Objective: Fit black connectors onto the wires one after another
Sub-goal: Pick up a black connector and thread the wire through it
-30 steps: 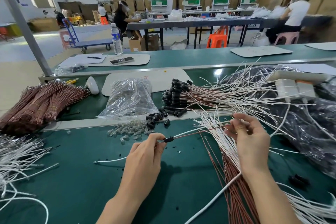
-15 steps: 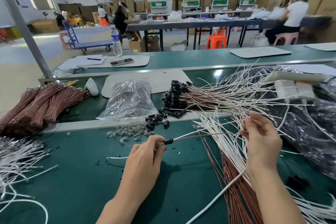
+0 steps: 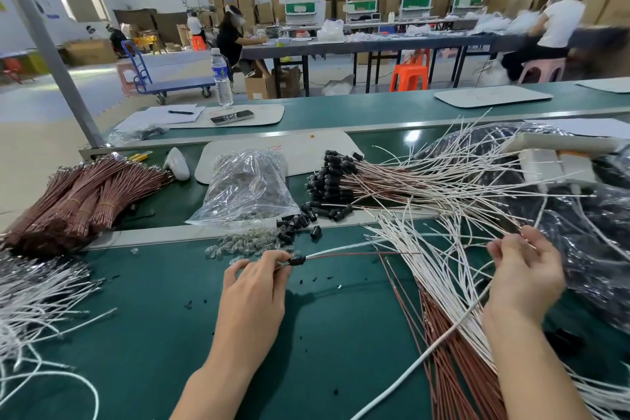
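My left hand (image 3: pixel 254 286) pinches a small black connector (image 3: pixel 296 260) with a white wire (image 3: pixel 337 251) and a red wire running out of it to the right. My right hand (image 3: pixel 523 271) sits far to the right, fingers curled around the far ends of those wires among a fan of loose white wires (image 3: pixel 439 269). Loose black connectors (image 3: pixel 296 223) lie on the rail just behind. Finished wires with black connectors (image 3: pixel 332 181) are piled further back. Brown wires (image 3: pixel 453 361) lie under my right forearm.
A clear plastic bag (image 3: pixel 245 187) stands behind small clear parts (image 3: pixel 238 244). Bundled brown wires (image 3: pixel 85 194) lie at left, white wires (image 3: pixel 37 290) at lower left. Black plastic bags (image 3: pixel 600 242) fill the right. A water bottle (image 3: pixel 221 77) stands on the far belt.
My right hand has slid right along the wires, away from my left hand. The white wire's free end at the left has been pulled in toward the connector.
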### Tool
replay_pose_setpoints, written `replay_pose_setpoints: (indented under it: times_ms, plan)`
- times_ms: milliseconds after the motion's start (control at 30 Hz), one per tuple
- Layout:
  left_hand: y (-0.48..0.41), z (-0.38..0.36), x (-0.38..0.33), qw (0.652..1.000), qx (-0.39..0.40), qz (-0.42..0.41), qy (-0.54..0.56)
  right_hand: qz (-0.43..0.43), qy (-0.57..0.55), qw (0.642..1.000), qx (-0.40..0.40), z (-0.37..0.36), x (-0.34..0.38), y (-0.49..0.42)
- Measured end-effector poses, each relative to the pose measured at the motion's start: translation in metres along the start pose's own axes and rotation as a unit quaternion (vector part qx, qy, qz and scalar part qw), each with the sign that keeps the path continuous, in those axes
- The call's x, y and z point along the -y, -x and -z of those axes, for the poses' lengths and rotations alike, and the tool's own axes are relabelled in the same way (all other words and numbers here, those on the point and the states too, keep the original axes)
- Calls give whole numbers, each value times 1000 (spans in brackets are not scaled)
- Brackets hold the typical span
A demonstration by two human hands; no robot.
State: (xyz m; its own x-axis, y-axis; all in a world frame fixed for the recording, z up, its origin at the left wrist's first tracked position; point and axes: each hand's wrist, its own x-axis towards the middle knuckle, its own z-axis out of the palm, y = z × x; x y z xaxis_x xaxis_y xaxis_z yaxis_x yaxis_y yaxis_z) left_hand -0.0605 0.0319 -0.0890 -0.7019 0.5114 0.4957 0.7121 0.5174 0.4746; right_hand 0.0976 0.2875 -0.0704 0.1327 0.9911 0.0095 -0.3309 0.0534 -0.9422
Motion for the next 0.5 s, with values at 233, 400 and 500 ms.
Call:
replay_pose_setpoints:
  times_ms: [233, 400, 500]
  plan:
    - [2, -4, 3, 999, -4, 23, 28, 275, 192, 923, 187, -18, 3, 59]
    - [2, 1, 2, 989, -14, 29, 144, 45, 199, 800, 564, -22, 0, 101]
    - [5, 1, -11, 981, 2, 3, 192, -68, 130, 793, 591, -27, -6, 113]
